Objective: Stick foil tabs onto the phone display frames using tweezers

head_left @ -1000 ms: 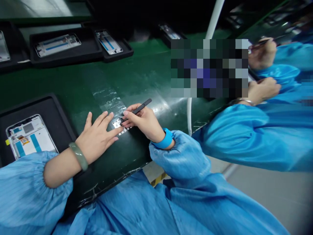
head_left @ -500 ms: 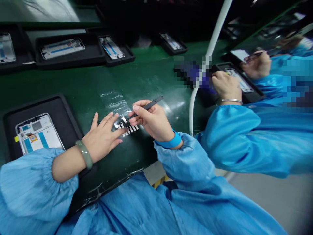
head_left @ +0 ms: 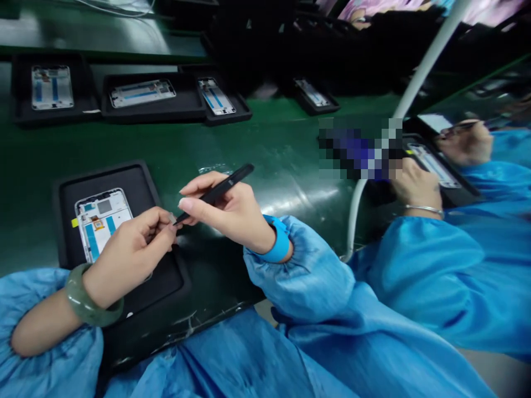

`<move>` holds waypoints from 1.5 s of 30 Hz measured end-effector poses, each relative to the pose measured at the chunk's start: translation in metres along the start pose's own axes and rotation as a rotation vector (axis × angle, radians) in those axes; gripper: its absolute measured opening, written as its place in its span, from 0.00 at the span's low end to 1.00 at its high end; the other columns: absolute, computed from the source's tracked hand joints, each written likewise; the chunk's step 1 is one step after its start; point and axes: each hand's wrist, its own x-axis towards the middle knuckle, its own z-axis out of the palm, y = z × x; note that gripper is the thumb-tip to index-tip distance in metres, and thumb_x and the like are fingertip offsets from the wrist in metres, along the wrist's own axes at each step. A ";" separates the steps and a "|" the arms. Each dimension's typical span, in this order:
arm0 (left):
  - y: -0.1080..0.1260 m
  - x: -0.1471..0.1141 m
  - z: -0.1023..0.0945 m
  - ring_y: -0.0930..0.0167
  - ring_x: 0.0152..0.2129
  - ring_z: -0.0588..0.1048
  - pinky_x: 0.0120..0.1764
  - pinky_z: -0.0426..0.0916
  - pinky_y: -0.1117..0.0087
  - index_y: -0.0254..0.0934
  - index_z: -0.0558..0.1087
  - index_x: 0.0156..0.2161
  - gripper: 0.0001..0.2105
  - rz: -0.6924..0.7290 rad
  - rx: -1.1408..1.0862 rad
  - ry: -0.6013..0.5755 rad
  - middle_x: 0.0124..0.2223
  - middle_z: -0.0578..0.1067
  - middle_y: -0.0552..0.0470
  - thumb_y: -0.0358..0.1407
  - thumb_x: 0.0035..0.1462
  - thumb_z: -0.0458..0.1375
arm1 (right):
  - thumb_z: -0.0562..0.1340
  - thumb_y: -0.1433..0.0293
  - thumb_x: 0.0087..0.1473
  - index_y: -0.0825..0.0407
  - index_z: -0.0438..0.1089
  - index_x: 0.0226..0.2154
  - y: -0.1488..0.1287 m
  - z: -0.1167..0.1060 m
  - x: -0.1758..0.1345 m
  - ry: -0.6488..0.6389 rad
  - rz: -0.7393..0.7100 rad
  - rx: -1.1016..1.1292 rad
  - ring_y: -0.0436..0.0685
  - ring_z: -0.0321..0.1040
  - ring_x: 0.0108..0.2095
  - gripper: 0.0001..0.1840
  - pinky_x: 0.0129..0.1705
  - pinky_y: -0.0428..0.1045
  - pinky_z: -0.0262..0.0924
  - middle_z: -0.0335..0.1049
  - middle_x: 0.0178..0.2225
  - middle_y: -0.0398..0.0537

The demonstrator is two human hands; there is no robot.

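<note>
My right hand [head_left: 228, 213] is closed around black tweezers [head_left: 228, 185], which slant down to the left. Their tip meets a small pale piece [head_left: 171, 218] at the fingertips of my left hand [head_left: 139, 243]. That hand is closed in a pinch on the piece, too small to identify further. Beneath my left hand, a phone frame [head_left: 89, 221] with blue strips and a yellow tab lies in a black tray [head_left: 145, 179]. My hand and wrist cover the frame's lower right part.
Several black trays with phone frames [head_left: 143, 93] stand along the back of the green table [head_left: 274, 160]. A white cable [head_left: 431, 61] hangs down at the right. Beyond it, a co-worker's hand [head_left: 417, 185] rests by another tray. The table's front edge [head_left: 199, 326] runs near my lap.
My left hand has gone from lying spread over the white strips to pinching a small piece above the tray. My right hand has brought the tweezers left to meet it. The view has shifted.
</note>
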 end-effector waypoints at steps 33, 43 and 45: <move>-0.059 -0.041 -0.043 0.62 0.59 0.59 0.61 0.53 0.53 0.35 0.63 0.46 0.15 0.298 0.740 0.259 0.56 0.66 0.42 0.44 0.60 0.52 | 0.67 0.60 0.46 0.54 0.66 0.29 0.044 0.058 0.062 -0.217 0.185 0.089 0.48 0.71 0.22 0.15 0.24 0.42 0.70 0.67 0.21 0.38; -0.059 -0.043 -0.043 0.62 0.59 0.60 0.61 0.54 0.53 0.35 0.64 0.46 0.16 0.304 0.750 0.251 0.55 0.67 0.43 0.45 0.60 0.53 | 0.67 0.62 0.46 0.56 0.67 0.30 0.046 0.057 0.061 -0.233 0.126 0.066 0.47 0.72 0.22 0.15 0.24 0.41 0.70 0.67 0.23 0.38; -0.059 -0.042 -0.044 0.62 0.59 0.60 0.61 0.54 0.52 0.35 0.64 0.46 0.16 0.303 0.751 0.244 0.55 0.67 0.43 0.45 0.60 0.53 | 0.67 0.61 0.46 0.56 0.67 0.30 0.046 0.057 0.060 -0.233 0.124 0.058 0.47 0.72 0.22 0.15 0.24 0.41 0.70 0.67 0.23 0.38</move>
